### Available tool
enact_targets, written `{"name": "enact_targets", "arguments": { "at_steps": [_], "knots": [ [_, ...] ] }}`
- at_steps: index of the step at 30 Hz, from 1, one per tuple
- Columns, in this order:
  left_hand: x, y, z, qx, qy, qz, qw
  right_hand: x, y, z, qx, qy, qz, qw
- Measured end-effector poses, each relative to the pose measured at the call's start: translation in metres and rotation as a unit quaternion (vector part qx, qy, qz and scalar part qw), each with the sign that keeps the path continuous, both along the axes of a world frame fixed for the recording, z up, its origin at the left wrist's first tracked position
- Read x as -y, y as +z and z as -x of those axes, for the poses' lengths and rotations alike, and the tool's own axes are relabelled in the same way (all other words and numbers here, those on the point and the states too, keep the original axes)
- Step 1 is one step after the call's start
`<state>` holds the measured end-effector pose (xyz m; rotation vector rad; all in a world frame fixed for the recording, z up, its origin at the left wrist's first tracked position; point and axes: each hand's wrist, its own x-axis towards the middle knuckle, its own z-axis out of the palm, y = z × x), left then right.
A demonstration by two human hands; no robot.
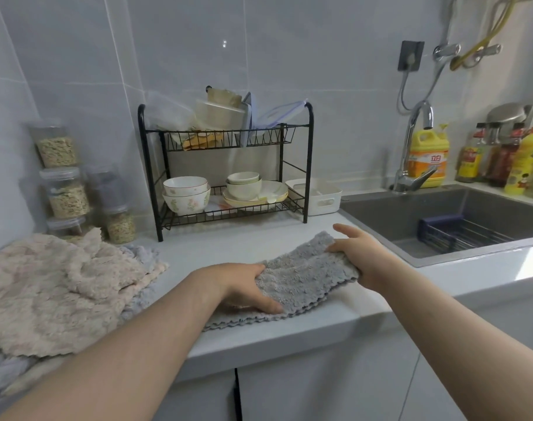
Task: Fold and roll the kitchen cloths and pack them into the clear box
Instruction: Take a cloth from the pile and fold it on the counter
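- The counter runs from the left wall to the sink on the right, and all your work sits on its near edge.
- The pile of beige and pale cloths lies at the near left, loose and unfolded. By the look of it, most of the task is still ahead of you.
- The rack stands at the far middle with bowls below and clear containers and lids on top. I cannot tell which of these, if any, is the clear box, so find it before you need to pack.
- The grey cloth is the one in hand. It lies at the near middle of the counter, between your hands, just left of the sink. Several scalloped edges are stacked along its near side, so it looks folded into layers. Its right end is lifted off the counter.
- Your left hand grips the cloth's left end, thumb along the near edge and fingers closed over the top.
- Your right hand holds the right end, with the forefinger pointing out straight toward the far left and the other fingers closed on the fabric.
- I judge you are at the folding step, or just finishing it. Next, lay the strip flat and line up the edges. Then roll it tightly from one end, pressing down so the layers do not slide apart.
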<state>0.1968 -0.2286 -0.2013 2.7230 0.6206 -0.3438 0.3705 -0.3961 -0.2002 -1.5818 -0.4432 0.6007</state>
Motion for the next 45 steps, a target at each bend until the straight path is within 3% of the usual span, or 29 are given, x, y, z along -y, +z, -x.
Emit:
{"name": "enact_targets", "arguments": {
  "at_steps": [3, 7, 11, 17, 23, 28, 33, 35, 39, 40, 41, 42, 45],
  "knots": [
    [0.003, -0.005, 0.005, 0.095, 0.011, 0.035, 0.995, 0.003, 0.015, -0.003, 0.035, -0.030, 0.027, 0.999],
    [-0.027, -0.014, 0.039, 0.238, 0.095, -0.051, 0.965, 0.008, 0.041, -0.002, 0.097, -0.038, 0.069, 0.992],
    [-0.066, -0.041, 0.074, 0.201, 0.197, -0.114, 0.953, -0.005, 0.061, 0.017, 0.182, -0.009, 0.109, 0.977],
    [-0.077, -0.050, 0.076, 0.279, 0.252, -0.067, 0.924, -0.058, 0.051, 0.066, 0.296, 0.022, 0.164, 0.941],
    [-0.083, -0.052, 0.079, 0.302, 0.251, -0.033, 0.919, -0.104, 0.030, 0.105, 0.346, 0.042, 0.295, 0.890],
    [-0.084, -0.053, 0.078, 0.298, 0.250, -0.027, 0.921, -0.121, 0.006, 0.140, 0.421, 0.090, 0.325, 0.842],
    [-0.086, -0.054, 0.076, 0.296, 0.247, -0.033, 0.922, -0.115, -0.020, 0.152, 0.455, 0.149, 0.304, 0.824],
    [-0.086, -0.054, 0.076, 0.296, 0.246, -0.038, 0.922, -0.109, -0.018, 0.154, 0.441, 0.182, 0.283, 0.832],
    [-0.087, -0.055, 0.075, 0.294, 0.241, -0.041, 0.924, -0.087, -0.002, 0.147, 0.211, 0.202, 0.104, 0.951],
    [-0.085, -0.053, 0.076, 0.306, 0.237, -0.038, 0.921, -0.078, 0.002, 0.142, 0.167, 0.184, 0.061, 0.967],
    [-0.082, -0.052, 0.076, 0.324, 0.226, -0.032, 0.918, -0.070, 0.005, 0.136, 0.178, 0.161, 0.045, 0.970],
    [-0.078, -0.051, 0.077, 0.346, 0.201, -0.026, 0.916, -0.064, 0.007, 0.127, 0.247, 0.130, 0.064, 0.958],
    [-0.057, -0.046, 0.073, 0.364, 0.067, -0.014, 0.929, -0.051, 0.003, 0.098, 0.439, 0.083, 0.169, 0.878]
  ]
}}
